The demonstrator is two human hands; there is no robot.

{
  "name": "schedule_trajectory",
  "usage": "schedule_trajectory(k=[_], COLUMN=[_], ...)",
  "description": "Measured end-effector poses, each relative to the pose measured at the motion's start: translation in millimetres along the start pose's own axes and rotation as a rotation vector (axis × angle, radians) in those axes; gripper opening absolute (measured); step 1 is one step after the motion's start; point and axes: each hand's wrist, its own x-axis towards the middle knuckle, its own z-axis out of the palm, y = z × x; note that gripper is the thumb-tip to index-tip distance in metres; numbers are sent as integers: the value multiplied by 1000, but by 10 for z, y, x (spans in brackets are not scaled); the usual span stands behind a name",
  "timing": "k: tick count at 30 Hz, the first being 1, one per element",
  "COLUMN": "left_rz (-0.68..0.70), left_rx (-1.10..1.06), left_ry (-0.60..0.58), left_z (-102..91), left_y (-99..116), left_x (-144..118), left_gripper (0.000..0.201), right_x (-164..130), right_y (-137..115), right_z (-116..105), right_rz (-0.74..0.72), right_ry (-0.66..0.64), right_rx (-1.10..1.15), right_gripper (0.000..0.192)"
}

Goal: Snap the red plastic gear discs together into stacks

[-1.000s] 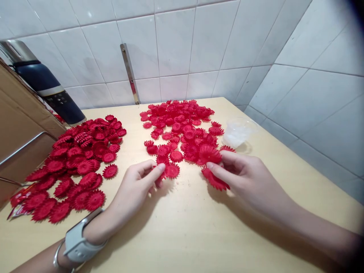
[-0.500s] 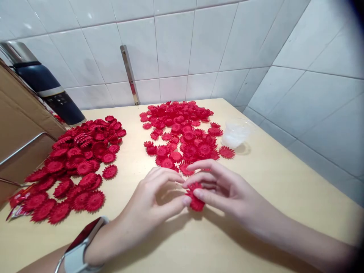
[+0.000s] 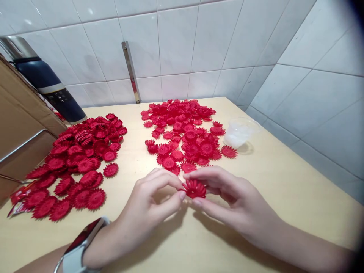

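Two hands meet over the table [image 3: 182, 242], and both pinch one red flower [image 3: 195, 188]. The left hand [image 3: 150, 204] grips its left edge with thumb and finger. The right hand [image 3: 227, 197] holds its right side, fingers closed on it. It looks like the step of pressing flower layers together, so the next push needs a gentle, even squeeze. Past the fingertips lies a loose pile [image 3: 184, 132]. Far left sits another pile [image 3: 76, 163]. A clear cup [image 3: 239, 132] stands far right.

Red plastic flower [image 3: 195, 188], smooth pale wood table [image 3: 284, 178], glossy white tiles [image 3: 176, 41]
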Motion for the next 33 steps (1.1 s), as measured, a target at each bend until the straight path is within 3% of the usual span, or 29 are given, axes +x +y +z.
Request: schedule_trajectory(k=[3,5,7,13,16,20,24,27,29,30,33], left_rz=[16,31,48,-13,-113,-154,-220,-289,-304,-302,-261], left_rx=[23,28,24,22,-7,-28,-188,-289,-313,-310,-212], left_ry=[14,17,12,4,11,-79,-229,-261,-248,-236,-187], left_z=[-3,4,14,22,12,4,20,38,47,50,54], left_y=[-13,-25,-33,-31,-13,32,68,63,48,40,22], left_x=[-2,-2,-1,-2,-14,-25,-20,-16,-17,-18,-21], left_gripper=[8,8,8,9,17,33,38,37,30,27,26], right_x=[26,36,43,58,54,22,-30,-65,-69,-61,-11], right_y=[-41,-54,-55,-51,-52,-37,22,65,68,59,-6], right_z=[-22,-38,-51,-68,-77,-75,-75,-79,-76,-73,-68], right_rz=[224,298,312,282,139,-255,-565,-723,-669,-574,-138], right_ry=[-70,-112,-155,-169,-93,-3,24,-14,-7,23,104], right_rx=[110,176,214,130,-172,-546,-748,-831,-809,-759,-468], right_gripper=[31,24,13,24,27,26,24,21,26,28,22])
